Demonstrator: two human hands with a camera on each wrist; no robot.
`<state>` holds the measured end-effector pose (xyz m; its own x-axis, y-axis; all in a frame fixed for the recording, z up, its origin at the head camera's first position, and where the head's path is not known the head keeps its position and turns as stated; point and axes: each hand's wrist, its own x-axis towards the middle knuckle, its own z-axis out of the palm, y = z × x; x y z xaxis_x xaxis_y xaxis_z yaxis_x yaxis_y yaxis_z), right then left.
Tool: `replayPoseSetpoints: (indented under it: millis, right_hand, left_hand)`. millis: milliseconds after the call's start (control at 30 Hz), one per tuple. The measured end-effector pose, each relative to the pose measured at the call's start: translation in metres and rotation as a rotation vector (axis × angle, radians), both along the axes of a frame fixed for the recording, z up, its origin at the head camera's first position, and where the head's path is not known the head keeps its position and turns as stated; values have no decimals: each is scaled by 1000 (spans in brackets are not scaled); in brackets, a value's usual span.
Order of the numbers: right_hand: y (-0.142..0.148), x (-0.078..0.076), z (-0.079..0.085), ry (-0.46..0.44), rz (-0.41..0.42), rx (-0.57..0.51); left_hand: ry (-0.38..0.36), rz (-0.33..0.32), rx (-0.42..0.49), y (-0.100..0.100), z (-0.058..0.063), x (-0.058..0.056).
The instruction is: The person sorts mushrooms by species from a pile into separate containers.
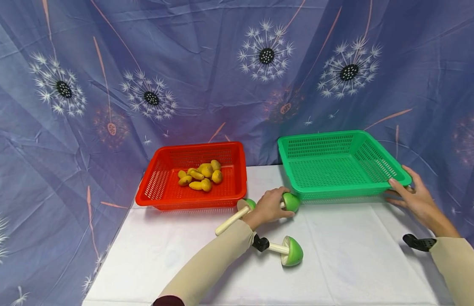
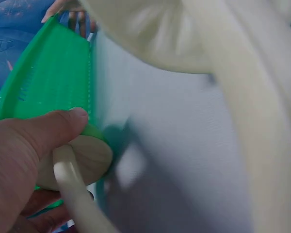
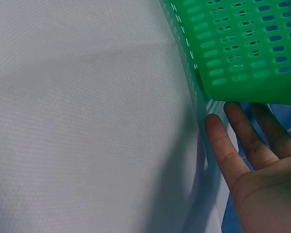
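My left hand grips a green-capped mushroom in front of the green basket. In the left wrist view the thumb lies on the cap and the pale stem points back toward the wrist. A second mushroom lies left of this hand, its cap against the red basket. Nearer the front, a third mushroom lies with its stem by the left wrist. My right hand holds the green basket's front right corner, thumb over the rim, with several fingers extended below it.
Several small yellow mushroom-like pieces lie inside the red basket. Both baskets stand at the back of the white-covered table. A blue dandelion-patterned cloth hangs close behind them.
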<state>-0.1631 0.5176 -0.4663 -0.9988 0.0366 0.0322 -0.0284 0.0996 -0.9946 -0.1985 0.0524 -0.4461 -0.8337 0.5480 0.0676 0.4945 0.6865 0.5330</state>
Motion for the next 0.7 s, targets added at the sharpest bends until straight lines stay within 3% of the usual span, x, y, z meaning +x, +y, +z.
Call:
replayPoseSetpoints:
  millis: [133, 333, 533, 700]
  right_hand:
    - [-1, 0, 0, 8, 18, -31]
    - [-2, 1, 1, 1, 20, -25]
    - [-1, 1, 0, 23, 15, -1]
    - [0, 1, 1, 15, 12, 28]
  left_hand:
    - [-1, 35, 8, -5, 11, 1]
    - [0, 56, 24, -20, 45, 4]
    - [11, 0, 17, -35, 85, 1]
    - [51, -37, 103, -34, 114, -7]
